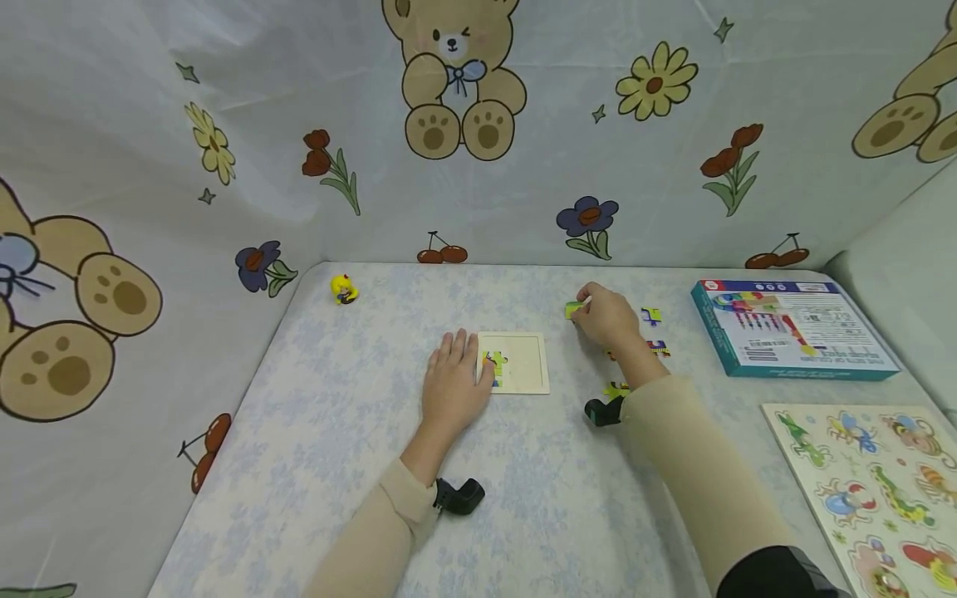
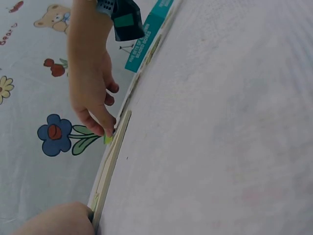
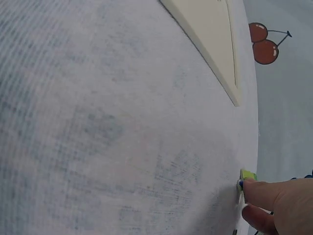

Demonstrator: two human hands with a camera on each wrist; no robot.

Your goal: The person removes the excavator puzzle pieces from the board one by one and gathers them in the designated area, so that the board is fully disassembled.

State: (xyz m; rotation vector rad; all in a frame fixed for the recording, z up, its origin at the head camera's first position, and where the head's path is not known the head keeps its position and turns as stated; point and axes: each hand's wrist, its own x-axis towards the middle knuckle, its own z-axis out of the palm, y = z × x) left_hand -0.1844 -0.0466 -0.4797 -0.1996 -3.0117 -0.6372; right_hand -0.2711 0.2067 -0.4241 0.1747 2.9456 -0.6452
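A pale wooden puzzle tray (image 1: 529,365) lies on the table, with a yellow-green jigsaw piece (image 1: 497,363) inside at its left. My left hand (image 1: 456,382) rests along the tray's left side, fingers straight and the thumb over the piece in it. Beyond the tray to the right, my right hand (image 1: 607,317) pinches a green jigsaw piece (image 3: 248,175) between thumb and fingertips, low over the tabletop. In the left wrist view, the tray (image 2: 111,171) shows edge-on. Loose jigsaw pieces (image 1: 651,316) lie around the right wrist, some partly hidden by the arm.
A teal-edged game box (image 1: 800,332) lies at the back right. Nearer on that side is a board with insect pictures (image 1: 860,465). A small yellow figurine (image 1: 344,289) stands at the far left. Behind the table hangs a printed cloth (image 1: 523,199).
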